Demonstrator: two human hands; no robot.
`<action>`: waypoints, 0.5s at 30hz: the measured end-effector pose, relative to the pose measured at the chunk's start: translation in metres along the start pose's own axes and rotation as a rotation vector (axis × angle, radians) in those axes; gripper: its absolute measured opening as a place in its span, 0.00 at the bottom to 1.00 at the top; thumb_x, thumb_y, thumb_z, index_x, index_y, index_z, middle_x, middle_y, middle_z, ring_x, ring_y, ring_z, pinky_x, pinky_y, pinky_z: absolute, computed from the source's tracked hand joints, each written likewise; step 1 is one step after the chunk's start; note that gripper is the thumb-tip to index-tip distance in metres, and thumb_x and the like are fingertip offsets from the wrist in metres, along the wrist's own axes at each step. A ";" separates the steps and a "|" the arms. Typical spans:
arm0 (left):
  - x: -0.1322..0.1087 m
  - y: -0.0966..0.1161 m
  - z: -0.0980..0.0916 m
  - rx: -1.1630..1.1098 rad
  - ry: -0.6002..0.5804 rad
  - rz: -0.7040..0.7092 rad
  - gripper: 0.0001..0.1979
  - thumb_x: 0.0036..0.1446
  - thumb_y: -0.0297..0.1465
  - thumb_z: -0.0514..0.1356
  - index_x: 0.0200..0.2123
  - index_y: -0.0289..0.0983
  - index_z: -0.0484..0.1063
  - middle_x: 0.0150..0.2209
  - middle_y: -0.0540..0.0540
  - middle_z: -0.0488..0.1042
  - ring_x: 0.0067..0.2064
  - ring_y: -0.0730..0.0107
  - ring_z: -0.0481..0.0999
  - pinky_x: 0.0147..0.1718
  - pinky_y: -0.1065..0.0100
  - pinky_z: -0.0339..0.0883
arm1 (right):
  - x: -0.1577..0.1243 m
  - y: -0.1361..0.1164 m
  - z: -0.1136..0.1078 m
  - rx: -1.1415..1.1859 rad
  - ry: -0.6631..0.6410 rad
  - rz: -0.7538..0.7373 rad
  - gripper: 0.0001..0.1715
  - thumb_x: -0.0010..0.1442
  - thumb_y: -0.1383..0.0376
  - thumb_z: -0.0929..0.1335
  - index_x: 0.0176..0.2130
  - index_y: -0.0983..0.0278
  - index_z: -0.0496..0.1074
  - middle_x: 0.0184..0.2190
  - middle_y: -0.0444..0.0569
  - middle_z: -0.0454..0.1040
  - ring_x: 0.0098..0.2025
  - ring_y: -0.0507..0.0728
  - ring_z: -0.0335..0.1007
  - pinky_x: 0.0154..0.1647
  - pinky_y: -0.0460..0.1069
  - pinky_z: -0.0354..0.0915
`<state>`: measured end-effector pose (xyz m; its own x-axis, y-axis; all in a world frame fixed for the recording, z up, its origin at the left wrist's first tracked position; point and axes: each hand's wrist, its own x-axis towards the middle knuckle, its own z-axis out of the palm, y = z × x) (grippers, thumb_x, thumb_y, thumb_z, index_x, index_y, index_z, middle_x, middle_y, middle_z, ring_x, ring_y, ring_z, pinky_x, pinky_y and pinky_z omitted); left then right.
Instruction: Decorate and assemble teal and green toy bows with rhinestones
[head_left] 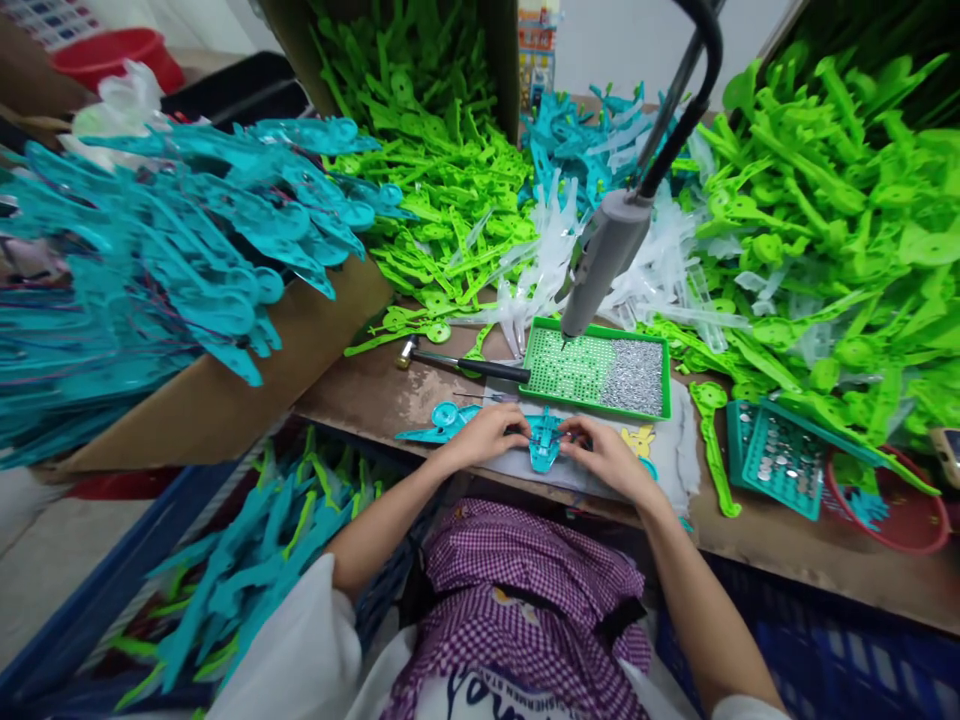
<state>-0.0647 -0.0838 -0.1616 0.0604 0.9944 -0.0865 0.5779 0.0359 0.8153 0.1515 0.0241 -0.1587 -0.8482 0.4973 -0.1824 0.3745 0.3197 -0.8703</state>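
My left hand (491,432) and my right hand (606,455) are on either side of a small turquoise plastic part (544,440), fingers bent and closed at its edges. The part rests at the table's front edge, over a grey cloth (679,450). Its fine details are too small to make out. Left of my left hand lies a longer turquoise shell piece (442,420) with a round end. A yellow figure (639,440) shows just beyond my right fingers.
A green tray (660,400) of small metal screws stands behind my hands, under a hanging electric screwdriver (611,250). A hammer (469,365) lies beside it. Green parts (840,220) heap up right; turquoise shells (225,220) fill a box left. Teal trays (787,460) hold metal discs.
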 end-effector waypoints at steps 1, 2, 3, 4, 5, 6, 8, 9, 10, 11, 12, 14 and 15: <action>0.000 0.000 -0.002 -0.024 0.003 -0.009 0.03 0.55 0.30 0.62 0.32 0.38 0.75 0.33 0.47 0.74 0.37 0.66 0.72 0.38 0.68 0.62 | -0.001 0.001 0.001 -0.024 0.043 0.001 0.15 0.61 0.60 0.67 0.46 0.63 0.70 0.36 0.47 0.75 0.34 0.53 0.69 0.37 0.49 0.64; 0.000 0.000 -0.004 -0.048 0.005 -0.019 0.03 0.55 0.31 0.62 0.32 0.37 0.75 0.33 0.48 0.74 0.36 0.66 0.72 0.38 0.68 0.62 | -0.002 0.002 0.003 -0.055 0.079 -0.005 0.14 0.61 0.60 0.67 0.46 0.63 0.70 0.36 0.48 0.74 0.34 0.54 0.69 0.37 0.49 0.64; -0.001 0.000 -0.007 -0.075 0.007 -0.032 0.04 0.56 0.31 0.61 0.33 0.37 0.74 0.32 0.48 0.73 0.35 0.67 0.71 0.37 0.68 0.62 | -0.004 0.002 0.005 -0.079 0.102 -0.020 0.14 0.61 0.60 0.67 0.45 0.64 0.70 0.37 0.48 0.74 0.34 0.54 0.68 0.38 0.50 0.64; -0.002 0.000 -0.010 -0.106 0.011 -0.044 0.05 0.57 0.32 0.60 0.33 0.37 0.73 0.32 0.48 0.73 0.35 0.67 0.71 0.36 0.69 0.62 | -0.005 0.003 0.006 -0.093 0.114 -0.043 0.13 0.61 0.60 0.67 0.45 0.64 0.71 0.38 0.49 0.73 0.34 0.53 0.69 0.38 0.50 0.64; -0.004 0.000 -0.013 -0.132 0.020 -0.052 0.05 0.58 0.32 0.58 0.34 0.37 0.72 0.32 0.48 0.73 0.35 0.68 0.71 0.36 0.69 0.62 | -0.006 0.003 0.008 -0.106 0.121 -0.069 0.12 0.62 0.60 0.66 0.44 0.63 0.71 0.39 0.49 0.72 0.35 0.54 0.69 0.39 0.50 0.64; -0.007 0.000 -0.016 -0.145 0.036 -0.054 0.06 0.58 0.32 0.58 0.34 0.37 0.71 0.33 0.48 0.73 0.35 0.68 0.71 0.36 0.69 0.62 | -0.008 0.004 0.008 -0.127 0.118 -0.095 0.11 0.63 0.60 0.65 0.43 0.63 0.72 0.39 0.50 0.71 0.37 0.54 0.69 0.41 0.50 0.64; -0.014 -0.001 -0.019 -0.116 0.085 -0.044 0.06 0.59 0.33 0.57 0.33 0.37 0.70 0.35 0.47 0.72 0.37 0.67 0.70 0.39 0.68 0.62 | -0.010 0.005 0.010 -0.207 0.099 -0.137 0.11 0.64 0.60 0.64 0.42 0.62 0.73 0.40 0.50 0.71 0.42 0.56 0.69 0.44 0.52 0.63; -0.018 -0.001 -0.019 -0.089 0.112 -0.033 0.06 0.59 0.33 0.57 0.33 0.37 0.70 0.36 0.46 0.71 0.39 0.66 0.70 0.40 0.67 0.62 | -0.010 0.006 0.010 -0.259 0.089 -0.155 0.11 0.65 0.60 0.63 0.42 0.61 0.74 0.40 0.50 0.71 0.44 0.56 0.69 0.46 0.53 0.61; -0.021 -0.002 -0.018 -0.062 0.138 -0.024 0.06 0.60 0.33 0.56 0.34 0.37 0.69 0.37 0.46 0.71 0.41 0.65 0.69 0.42 0.66 0.62 | -0.011 0.007 0.010 -0.309 0.075 -0.172 0.12 0.66 0.61 0.63 0.42 0.61 0.74 0.41 0.50 0.72 0.45 0.57 0.69 0.47 0.53 0.60; -0.023 -0.003 -0.017 -0.048 0.160 -0.020 0.06 0.60 0.33 0.56 0.34 0.37 0.69 0.38 0.45 0.71 0.41 0.65 0.69 0.43 0.65 0.62 | -0.011 0.007 0.011 -0.352 0.058 -0.189 0.13 0.66 0.61 0.62 0.43 0.60 0.74 0.41 0.50 0.72 0.45 0.56 0.69 0.47 0.53 0.59; -0.024 -0.003 -0.015 -0.048 0.179 -0.018 0.06 0.60 0.33 0.56 0.34 0.37 0.69 0.38 0.45 0.71 0.42 0.65 0.69 0.44 0.65 0.62 | -0.010 0.007 0.011 -0.391 0.040 -0.206 0.13 0.67 0.61 0.61 0.44 0.60 0.74 0.41 0.50 0.73 0.44 0.56 0.69 0.47 0.53 0.59; -0.024 -0.005 -0.012 -0.072 0.201 -0.017 0.06 0.59 0.33 0.57 0.34 0.37 0.69 0.37 0.45 0.71 0.41 0.64 0.69 0.44 0.64 0.62 | -0.010 0.006 0.011 -0.487 0.005 -0.246 0.15 0.68 0.62 0.60 0.45 0.60 0.74 0.41 0.50 0.73 0.43 0.56 0.69 0.45 0.52 0.58; -0.024 -0.006 -0.012 -0.086 0.205 -0.016 0.06 0.59 0.33 0.58 0.33 0.36 0.69 0.37 0.45 0.71 0.41 0.65 0.70 0.44 0.64 0.62 | -0.010 0.005 0.011 -0.547 -0.012 -0.268 0.15 0.68 0.62 0.60 0.46 0.60 0.74 0.40 0.51 0.73 0.42 0.56 0.69 0.44 0.52 0.57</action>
<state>-0.0789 -0.1063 -0.1576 -0.1204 0.9927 0.0114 0.5052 0.0513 0.8615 0.1573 0.0119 -0.1664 -0.9425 0.3341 0.0031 0.2827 0.8023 -0.5257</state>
